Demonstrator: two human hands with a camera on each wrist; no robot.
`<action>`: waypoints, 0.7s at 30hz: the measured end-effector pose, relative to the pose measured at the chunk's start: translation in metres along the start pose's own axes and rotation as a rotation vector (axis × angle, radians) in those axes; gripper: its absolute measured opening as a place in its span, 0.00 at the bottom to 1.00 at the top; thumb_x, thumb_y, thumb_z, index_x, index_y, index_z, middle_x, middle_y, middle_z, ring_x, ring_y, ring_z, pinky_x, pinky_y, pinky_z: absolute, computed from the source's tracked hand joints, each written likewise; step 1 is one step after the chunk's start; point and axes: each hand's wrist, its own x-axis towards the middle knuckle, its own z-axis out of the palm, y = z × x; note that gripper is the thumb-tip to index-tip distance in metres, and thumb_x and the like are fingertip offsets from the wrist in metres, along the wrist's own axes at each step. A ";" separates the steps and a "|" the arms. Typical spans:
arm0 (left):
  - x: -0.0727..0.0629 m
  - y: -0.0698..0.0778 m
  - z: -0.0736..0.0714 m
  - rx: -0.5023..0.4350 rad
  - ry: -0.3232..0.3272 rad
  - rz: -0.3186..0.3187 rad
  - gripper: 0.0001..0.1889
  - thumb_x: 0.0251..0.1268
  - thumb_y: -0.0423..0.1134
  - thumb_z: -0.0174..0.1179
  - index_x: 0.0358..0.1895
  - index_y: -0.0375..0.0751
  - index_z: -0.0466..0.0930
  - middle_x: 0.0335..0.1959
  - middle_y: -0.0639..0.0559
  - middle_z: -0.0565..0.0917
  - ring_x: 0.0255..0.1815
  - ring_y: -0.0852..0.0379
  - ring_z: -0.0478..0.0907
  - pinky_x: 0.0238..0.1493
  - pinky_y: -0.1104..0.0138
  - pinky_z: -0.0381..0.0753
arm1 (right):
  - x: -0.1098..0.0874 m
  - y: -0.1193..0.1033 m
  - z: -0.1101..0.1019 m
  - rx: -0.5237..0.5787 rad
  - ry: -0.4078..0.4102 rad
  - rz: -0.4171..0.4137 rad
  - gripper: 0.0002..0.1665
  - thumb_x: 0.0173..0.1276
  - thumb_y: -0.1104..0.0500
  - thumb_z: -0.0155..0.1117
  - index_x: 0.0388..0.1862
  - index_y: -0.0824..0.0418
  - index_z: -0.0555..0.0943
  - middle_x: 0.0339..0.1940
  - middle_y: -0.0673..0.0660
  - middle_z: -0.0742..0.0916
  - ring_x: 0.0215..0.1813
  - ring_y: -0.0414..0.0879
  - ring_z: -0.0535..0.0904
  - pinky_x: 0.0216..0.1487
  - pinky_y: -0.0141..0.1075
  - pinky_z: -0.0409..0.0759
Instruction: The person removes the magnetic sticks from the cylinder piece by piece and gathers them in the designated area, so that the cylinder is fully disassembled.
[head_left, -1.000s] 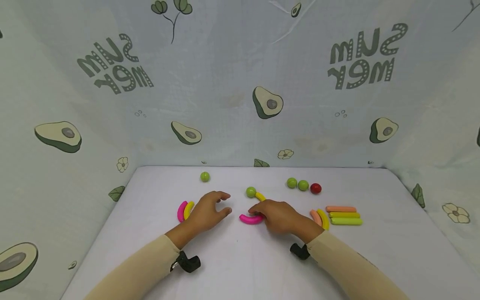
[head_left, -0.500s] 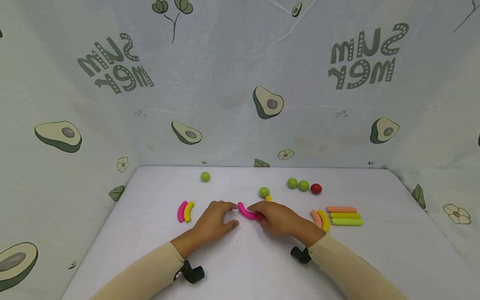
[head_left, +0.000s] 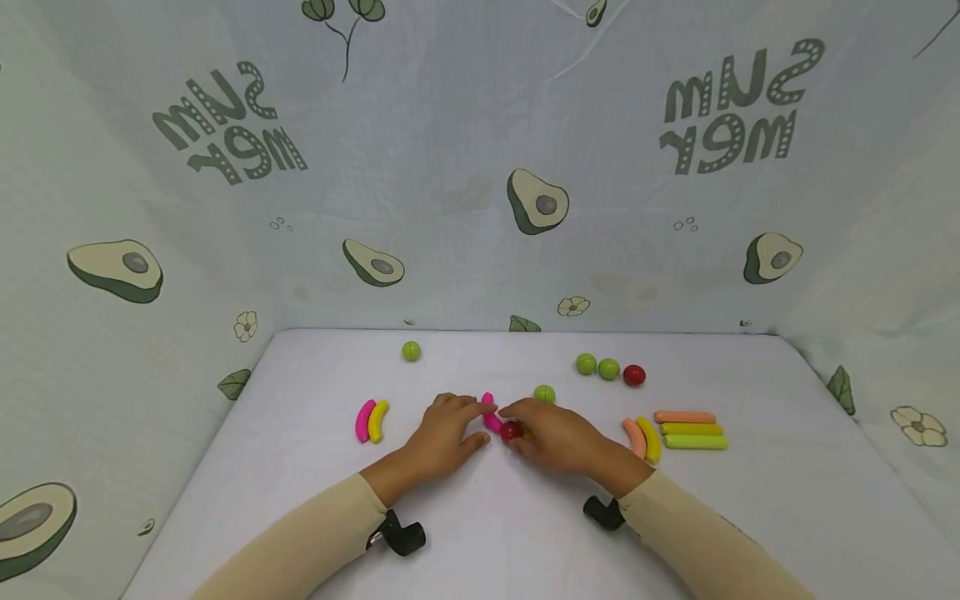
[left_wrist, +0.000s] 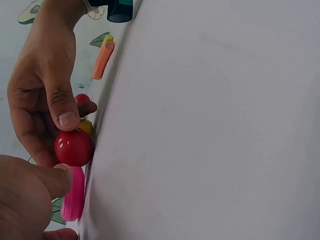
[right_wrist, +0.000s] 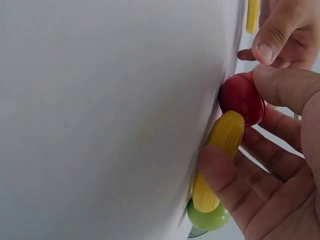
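Note:
In the head view my left hand reaches over the middle of the table, its index finger touching a pink curved piece, with the thumb spread apart. My right hand pinches a red ball between thumb and fingers, right beside that pink piece. Under the right palm lies a yellow curved piece, mostly hidden from above; the right wrist view shows one end at the red ball and the other at a green ball. The red ball meets the pink piece's end in the left wrist view.
Left lie a pink curved piece and a yellow one. Farther back is a green ball. Back right, two green balls adjoin a red ball. Right are curved pieces and straight sticks.
The pink piece between my hands has turned more upright, and the red ball now shows under my right fingers. The nearby green ball has shifted right. My left hand has moved right to the pink piece.

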 end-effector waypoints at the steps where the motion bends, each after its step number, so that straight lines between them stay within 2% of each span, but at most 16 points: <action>1: 0.001 0.000 0.001 0.001 -0.001 0.004 0.23 0.71 0.43 0.67 0.67 0.50 0.79 0.63 0.41 0.79 0.66 0.39 0.69 0.67 0.44 0.67 | 0.000 0.000 0.000 -0.003 0.001 0.016 0.28 0.66 0.55 0.76 0.64 0.55 0.82 0.54 0.49 0.86 0.50 0.43 0.80 0.55 0.45 0.83; 5: 0.006 0.000 0.005 0.014 -0.008 0.007 0.23 0.70 0.44 0.67 0.67 0.53 0.80 0.65 0.42 0.78 0.67 0.40 0.68 0.67 0.44 0.66 | -0.001 0.003 0.000 -0.033 0.014 0.060 0.26 0.64 0.52 0.77 0.61 0.53 0.84 0.48 0.46 0.86 0.46 0.41 0.79 0.52 0.43 0.82; 12: 0.011 0.002 0.005 0.013 -0.007 -0.031 0.19 0.68 0.44 0.69 0.61 0.51 0.84 0.63 0.44 0.79 0.67 0.41 0.68 0.67 0.46 0.66 | -0.001 0.006 0.001 -0.038 0.043 0.043 0.23 0.64 0.52 0.77 0.58 0.51 0.86 0.42 0.43 0.86 0.41 0.39 0.77 0.46 0.43 0.81; 21: 0.018 0.003 0.007 0.060 0.019 -0.047 0.18 0.62 0.49 0.74 0.55 0.51 0.87 0.58 0.46 0.82 0.63 0.43 0.71 0.63 0.48 0.70 | 0.000 0.003 -0.003 -0.066 0.030 0.057 0.21 0.63 0.51 0.78 0.55 0.49 0.87 0.38 0.42 0.86 0.38 0.40 0.77 0.43 0.43 0.80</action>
